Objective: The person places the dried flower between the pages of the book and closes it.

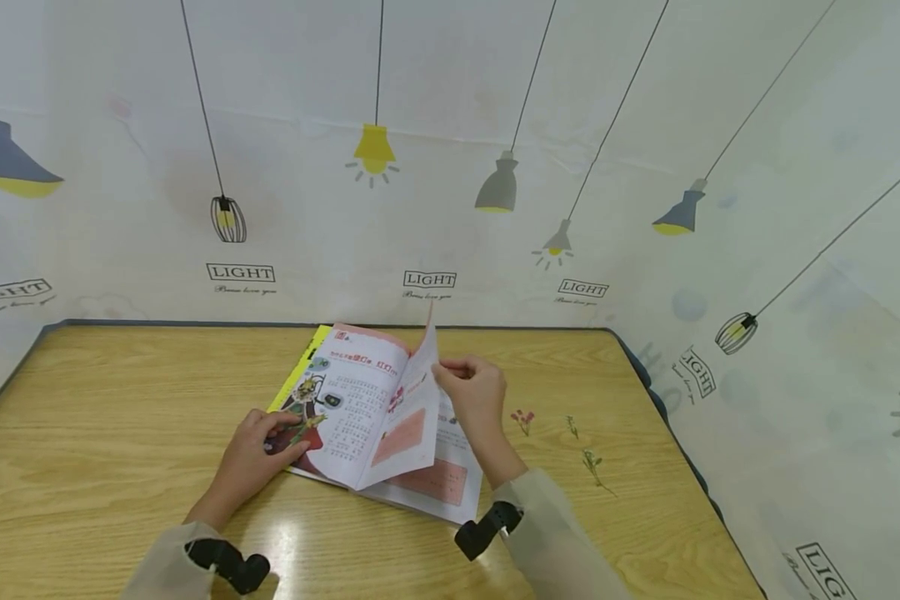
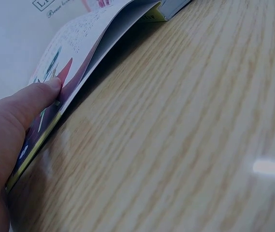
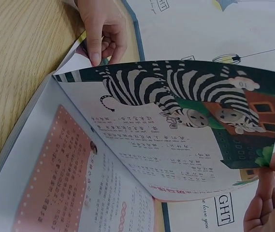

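An open picture book [image 1: 360, 400] lies on the wooden table, with a zebra picture [image 3: 176, 92] showing on one side of a raised page [image 3: 142, 140]. My right hand [image 1: 476, 396] pinches that page at its outer edge and holds it upright, away from the pages beneath. On the left page, my left hand [image 1: 258, 450] rests near the outer edge. Its thumb [image 2: 43, 94] lies on the printed paper in the left wrist view, where its other fingers are hidden.
Right of the book lie a small pink flower sprig [image 1: 522, 422], a tiny green sprig [image 1: 572, 427] and a longer pale-flowered stem [image 1: 594, 468]. The table [image 1: 120, 400] meets a wall covering [image 1: 300, 167] printed with lamps along its far and right sides.
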Available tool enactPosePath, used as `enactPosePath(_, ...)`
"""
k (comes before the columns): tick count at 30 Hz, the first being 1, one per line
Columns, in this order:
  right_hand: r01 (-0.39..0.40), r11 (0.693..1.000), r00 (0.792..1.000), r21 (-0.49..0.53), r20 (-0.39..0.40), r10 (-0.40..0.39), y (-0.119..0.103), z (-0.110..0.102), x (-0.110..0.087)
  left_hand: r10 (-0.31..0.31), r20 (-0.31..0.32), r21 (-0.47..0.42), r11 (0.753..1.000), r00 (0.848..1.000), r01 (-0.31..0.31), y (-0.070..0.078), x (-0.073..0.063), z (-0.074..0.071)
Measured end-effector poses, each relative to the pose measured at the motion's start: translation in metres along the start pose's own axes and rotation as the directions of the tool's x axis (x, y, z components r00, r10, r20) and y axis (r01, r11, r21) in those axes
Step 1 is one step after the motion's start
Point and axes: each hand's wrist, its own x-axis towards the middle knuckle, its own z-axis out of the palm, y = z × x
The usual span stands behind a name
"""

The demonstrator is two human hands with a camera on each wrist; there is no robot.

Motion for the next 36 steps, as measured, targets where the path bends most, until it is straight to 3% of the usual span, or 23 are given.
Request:
enactPosePath(14,-0.026,0.999,0.999,0.019,0.02,0.026,-0.007,0.015,0.003,-0.001,-0.002,0.013,1.0,1.0,0.001,-0.001,0.0,-0.001)
enactPosePath(36,-0.045,0.984,0.998,0.175,0.043,0.039,-0.019,0.051,0.006,-0.001,-0.001,0.003,1.0,1.0,0.001,-0.005,0.0,0.002)
